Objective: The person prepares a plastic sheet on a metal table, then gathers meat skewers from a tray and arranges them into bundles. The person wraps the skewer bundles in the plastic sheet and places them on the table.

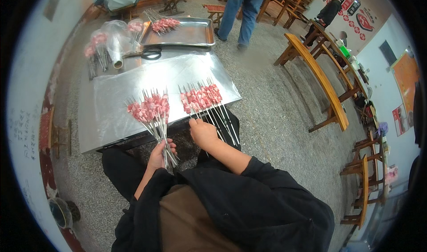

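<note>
My left hand (162, 153) is closed around the lower ends of a bundle of metal skewers. Their raw meat pieces (151, 106) fan out over the near edge of a metal-topped table (116, 125). To the right, a row of meat skewers (201, 98) lies on the tabletop, with bare shafts jutting past the edge over my leg. My right hand (202, 131) has its fingers closed at the shaft of the leftmost skewer of that row; part of the shaft is hidden by the hand.
At the table's far side sit a metal tray (181, 35) with skewered meat, black-handled scissors (151, 53), a roll of plastic film (116, 56) and several bagged skewers (100, 48). A person in jeans (245, 11) stands beyond. Wooden benches (317, 78) line the right.
</note>
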### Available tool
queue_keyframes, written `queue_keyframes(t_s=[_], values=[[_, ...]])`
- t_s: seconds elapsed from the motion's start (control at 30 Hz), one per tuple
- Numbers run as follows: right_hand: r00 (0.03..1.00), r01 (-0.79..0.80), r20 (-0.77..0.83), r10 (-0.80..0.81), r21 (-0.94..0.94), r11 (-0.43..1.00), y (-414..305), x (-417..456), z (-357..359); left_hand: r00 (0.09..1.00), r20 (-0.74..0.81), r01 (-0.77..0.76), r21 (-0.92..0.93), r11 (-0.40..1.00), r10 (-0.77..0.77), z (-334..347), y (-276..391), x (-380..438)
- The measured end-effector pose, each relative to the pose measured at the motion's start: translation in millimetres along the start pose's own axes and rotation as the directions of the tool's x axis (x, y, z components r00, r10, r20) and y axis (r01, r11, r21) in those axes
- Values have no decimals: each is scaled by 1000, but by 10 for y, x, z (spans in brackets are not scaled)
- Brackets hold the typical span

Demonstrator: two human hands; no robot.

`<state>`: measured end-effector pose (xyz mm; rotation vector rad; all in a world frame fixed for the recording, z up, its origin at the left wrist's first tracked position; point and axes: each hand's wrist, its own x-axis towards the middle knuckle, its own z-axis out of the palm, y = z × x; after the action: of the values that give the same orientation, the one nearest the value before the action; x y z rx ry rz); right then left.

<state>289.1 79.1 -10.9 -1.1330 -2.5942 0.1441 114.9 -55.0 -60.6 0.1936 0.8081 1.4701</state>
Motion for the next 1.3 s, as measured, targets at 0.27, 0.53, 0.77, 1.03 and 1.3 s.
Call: queue_keyframes(t_s=[0.27,0.53,0.77,1.03,1.3], values=[[976,-120,182,122,-25,992,-64,118,52,1000,9,-12,4,1000,11,-12,8,-5],[993,-88,93,78,110,990,25,31,-120,1000,20,-3,-10,1000,3,-36,-6,15],[996,-82,59,73,150,985,127,-13,6,1000,2,1,-9,1000,-1,-20,2,-24],[989,-147,55,141,129,981,131,38,-22,999,51,7,-25,1000,-6,-103,-52,24],[997,-75,37,74,36,997,173,22,-1,999,13,34,-54,998,-33,-64,-23,44]])
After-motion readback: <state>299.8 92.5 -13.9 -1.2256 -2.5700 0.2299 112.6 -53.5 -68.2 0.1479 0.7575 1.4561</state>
